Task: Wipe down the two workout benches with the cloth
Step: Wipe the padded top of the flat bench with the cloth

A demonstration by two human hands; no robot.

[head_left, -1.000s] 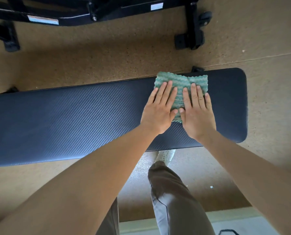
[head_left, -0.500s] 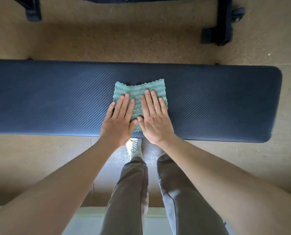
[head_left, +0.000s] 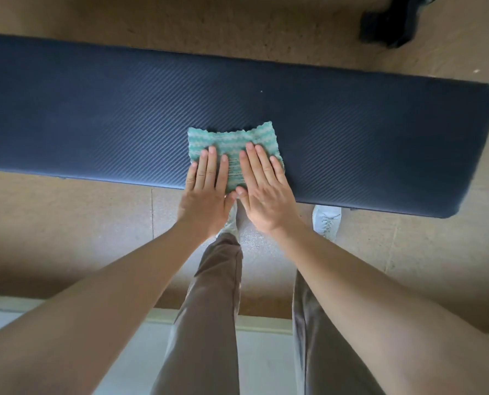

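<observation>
— Both hands? 
— Left hand [head_left: 206, 192] and right hand [head_left: 266, 189] lie flat, fingers spread, pressing the cloth [head_left: 232, 143].
— Where's the cloth?
— On the bench pad [head_left: 95, 115], near its front edge.

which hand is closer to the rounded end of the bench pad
Right. The right hand lies flat on the cloth, on the side toward the bench pad rounded end; the left hand lies beside it, farther from that end.
</observation>
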